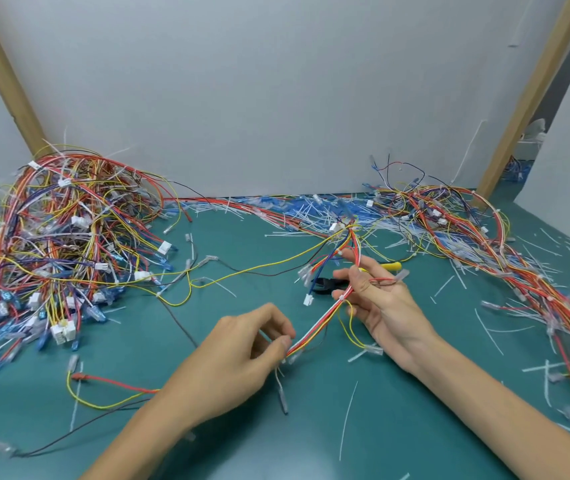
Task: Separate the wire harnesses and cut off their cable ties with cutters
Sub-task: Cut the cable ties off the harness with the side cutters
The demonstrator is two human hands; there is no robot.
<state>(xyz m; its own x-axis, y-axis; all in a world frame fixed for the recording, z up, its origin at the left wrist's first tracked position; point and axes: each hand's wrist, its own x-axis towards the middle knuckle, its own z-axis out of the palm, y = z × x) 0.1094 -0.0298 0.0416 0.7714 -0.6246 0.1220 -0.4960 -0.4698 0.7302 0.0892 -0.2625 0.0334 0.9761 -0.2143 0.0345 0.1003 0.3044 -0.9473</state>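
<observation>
One wire harness (pixel 314 327) of red, yellow, white and orange wires stretches between my hands above the green mat. My left hand (pixel 238 355) pinches its near end between thumb and fingertips. My right hand (pixel 377 296), palm up, holds the wires further along, with the strands threaded between its fingers. The harness fans out past my right hand toward a white connector (pixel 337 226). The cutters (pixel 328 284), black-jawed with a yellow handle (pixel 392 265), lie on the mat behind my right hand, partly hidden by it.
A big tangled heap of harnesses (pixel 61 237) fills the left of the green mat (pixel 397 410). Another bundle (pixel 505 258) trails down the right side. Cut white cable ties (pixel 294 216) litter the back and right. Grey wall panels with wooden posts close the rear.
</observation>
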